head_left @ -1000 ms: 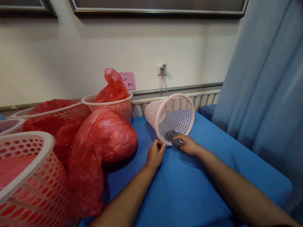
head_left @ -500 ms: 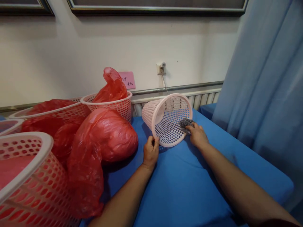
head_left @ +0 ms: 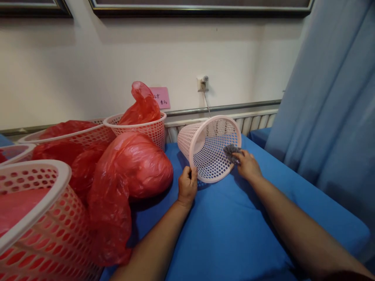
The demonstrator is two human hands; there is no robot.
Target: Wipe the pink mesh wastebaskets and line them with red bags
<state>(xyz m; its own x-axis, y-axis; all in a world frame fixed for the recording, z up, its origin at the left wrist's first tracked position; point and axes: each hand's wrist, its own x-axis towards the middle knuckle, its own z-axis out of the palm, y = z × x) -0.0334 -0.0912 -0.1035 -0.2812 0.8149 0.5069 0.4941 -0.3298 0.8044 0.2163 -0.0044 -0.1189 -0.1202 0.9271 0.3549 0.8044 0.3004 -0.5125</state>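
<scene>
A pale pink plastic basket (head_left: 191, 142) with holes through its wall lies on its side on the blue-covered table (head_left: 222, 230), its mouth turned toward me. My left hand (head_left: 188, 185) pinches the lower left of its rim. In my right hand (head_left: 247, 164) is a crumpled dark grey cloth (head_left: 231, 153), pressed at the inner wall near the right side of the rim. Fingers hide part of the cloth. Left of the basket sits a full red plastic bag (head_left: 146, 168), apart from my left hand.
Several more pink baskets, among them a near one (head_left: 63, 218) and a far one (head_left: 155, 132), hold red bags on the left. Behind are a radiator (head_left: 254, 121), a pipe and a wall socket (head_left: 202, 84). A blue curtain (head_left: 325, 101) hangs at right.
The whole scene has shifted slightly right as the view turned. My left hand keeps its hold on the rim, and the cloth stays at the inner right side of the basket.
</scene>
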